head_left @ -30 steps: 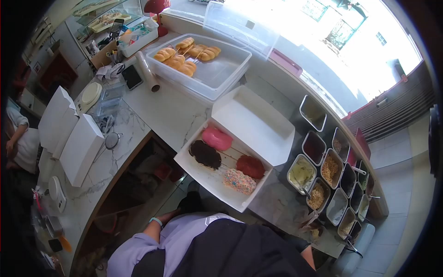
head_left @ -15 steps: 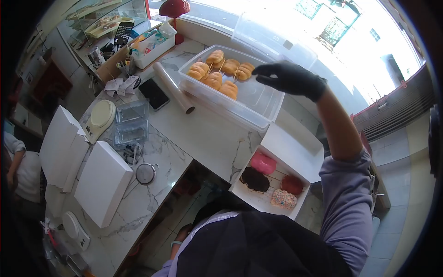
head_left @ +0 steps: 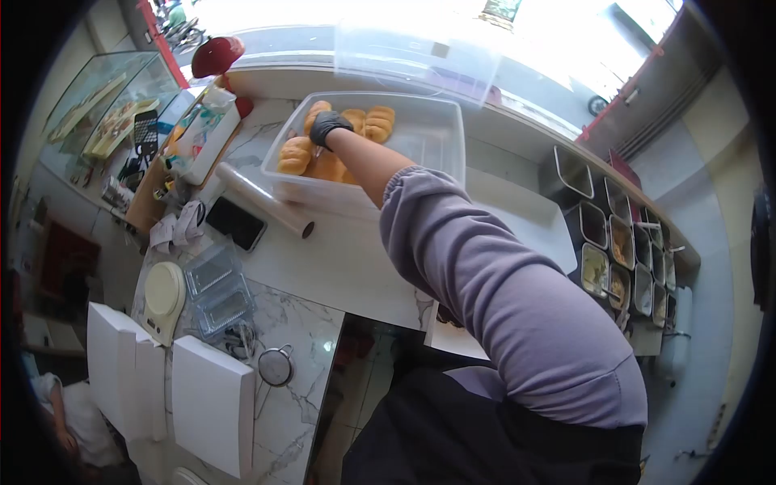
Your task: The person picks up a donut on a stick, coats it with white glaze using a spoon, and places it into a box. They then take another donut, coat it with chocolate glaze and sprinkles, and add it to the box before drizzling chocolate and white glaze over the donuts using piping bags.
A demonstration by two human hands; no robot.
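My right hand (head_left: 330, 128), in a black glove, reaches down among golden bread rolls (head_left: 378, 124) in a clear plastic bin (head_left: 428, 145). Its fingers point downward and are mostly hidden, so whether they grip a roll does not show. One roll (head_left: 295, 155) lies just left of the hand, and others sit behind and below it. My right sleeve covers most of a white doughnut box (head_left: 457, 339); only its near-left edge, a bit of dark topping and its raised lid (head_left: 517, 214) show. My left hand is out of view.
Left of the bin lie a plastic wrap roll (head_left: 263, 200) and a phone (head_left: 236, 222). Clear clamshells (head_left: 220, 291), a kitchen scale (head_left: 164, 295), a strainer (head_left: 276, 366) and a white box (head_left: 212, 404) occupy the left counter. Metal topping containers (head_left: 594, 222) stand right. Another person's arm (head_left: 61, 416) shows lower left.
My right hand has moved left and down from the bin's right part onto the rolls. The view has shifted right, revealing the metal containers, and my arm now hides the doughnuts.
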